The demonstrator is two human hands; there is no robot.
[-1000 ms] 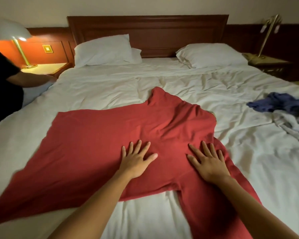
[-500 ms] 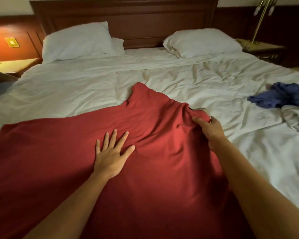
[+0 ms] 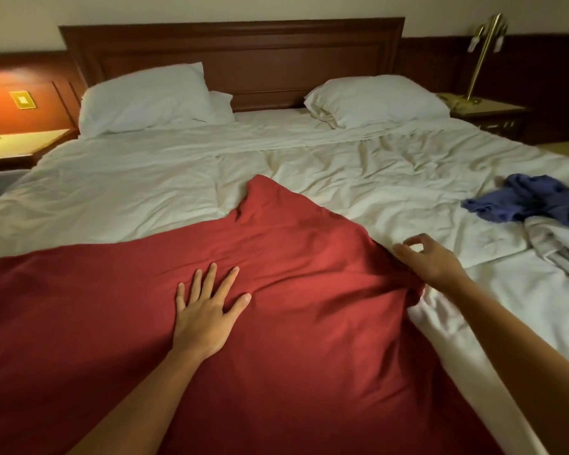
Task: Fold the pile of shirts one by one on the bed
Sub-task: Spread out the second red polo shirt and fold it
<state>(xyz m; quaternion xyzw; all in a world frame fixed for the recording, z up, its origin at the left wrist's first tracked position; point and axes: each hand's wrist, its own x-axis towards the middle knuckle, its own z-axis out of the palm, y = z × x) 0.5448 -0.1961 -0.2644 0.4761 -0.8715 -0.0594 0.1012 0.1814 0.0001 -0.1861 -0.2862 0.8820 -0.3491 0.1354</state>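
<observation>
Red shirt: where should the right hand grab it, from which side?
Likely best: pinch the bunched right edge of the red shirt, beside the right hand, coming in from the right over the bare sheet. The cloth puckers up there, giving a fold to pinch, while the left hand pins the flat middle.

The bed [image 3: 145, 178], covered in rumpled white sheets, carries a red shirt [image 3: 309, 290] spread wide across its near half. At the far end lie a left pillow [image 3: 145, 96] and a right pillow [image 3: 378, 100], both white and well apart. Near the right edge a crumpled blue garment [image 3: 532, 198] touches a pale garment [image 3: 555, 244].
</observation>
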